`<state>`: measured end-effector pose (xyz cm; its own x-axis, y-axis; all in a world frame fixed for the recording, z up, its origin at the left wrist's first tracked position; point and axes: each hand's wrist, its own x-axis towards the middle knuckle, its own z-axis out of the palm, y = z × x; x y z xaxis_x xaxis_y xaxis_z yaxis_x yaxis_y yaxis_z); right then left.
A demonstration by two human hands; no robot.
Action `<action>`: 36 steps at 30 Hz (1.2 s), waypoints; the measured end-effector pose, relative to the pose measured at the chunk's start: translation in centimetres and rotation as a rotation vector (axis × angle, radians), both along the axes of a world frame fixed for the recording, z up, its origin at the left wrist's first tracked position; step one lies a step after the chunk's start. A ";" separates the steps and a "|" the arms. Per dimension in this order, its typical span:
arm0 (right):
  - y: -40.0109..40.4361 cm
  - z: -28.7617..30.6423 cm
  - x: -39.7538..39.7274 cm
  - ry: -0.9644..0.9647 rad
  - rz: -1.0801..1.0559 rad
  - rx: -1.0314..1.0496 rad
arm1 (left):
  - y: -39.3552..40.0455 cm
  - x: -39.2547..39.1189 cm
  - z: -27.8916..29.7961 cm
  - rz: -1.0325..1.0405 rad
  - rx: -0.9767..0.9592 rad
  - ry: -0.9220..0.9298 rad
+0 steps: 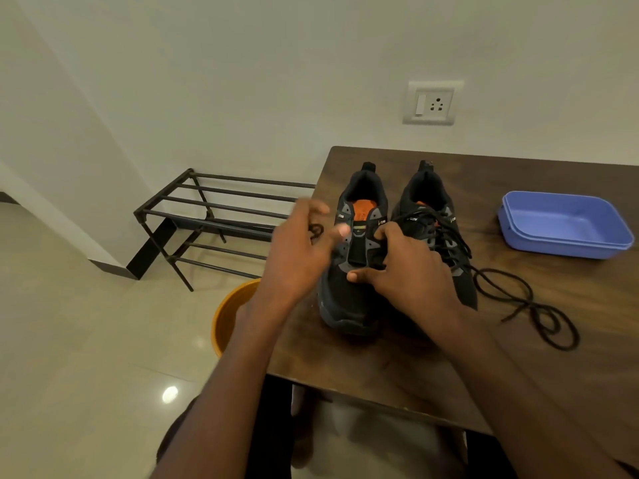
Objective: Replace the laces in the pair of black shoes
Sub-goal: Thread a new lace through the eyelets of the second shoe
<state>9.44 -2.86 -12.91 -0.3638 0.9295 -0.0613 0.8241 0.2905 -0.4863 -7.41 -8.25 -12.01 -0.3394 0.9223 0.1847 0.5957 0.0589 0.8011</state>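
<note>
While the brown wooden table [397, 357] bore the pair side by side near its far left corner, the unlaced left shoe [349, 271] was steadied by the right hand [408, 267], whose fingers were curled on its upper. Next to it, the laced right shoe [439, 229] stood with a loose black lace [529, 305] coiled alongside, the blue tub [567, 223] further right. Blurred at the table's edge, a small lace loop [315, 231] was pinched by the left hand [304, 250].
</note>
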 end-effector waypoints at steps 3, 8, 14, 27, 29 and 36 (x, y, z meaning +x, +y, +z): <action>-0.2 0.1 -0.1 -0.017 -0.013 0.018 | 0.2 0.3 -1.8 -0.043 -0.165 0.217; -0.1 0.1 0.1 -0.022 -0.030 -0.011 | 0.3 0.0 -0.3 -0.109 0.118 -0.095; -0.3 0.0 0.1 -0.089 -0.065 -0.005 | 0.3 0.2 1.9 -0.077 0.273 -0.298; -0.1 0.0 -0.1 -0.110 -0.085 -0.004 | 0.1 -0.5 3.1 -0.103 0.507 -0.775; -0.2 0.1 -0.2 -0.119 -0.083 0.003 | 0.2 -0.7 2.9 -0.013 0.408 -0.678; -0.3 -0.3 -0.1 -0.090 -0.095 0.031 | 0.9 -0.8 -1.5 -0.068 -0.260 0.183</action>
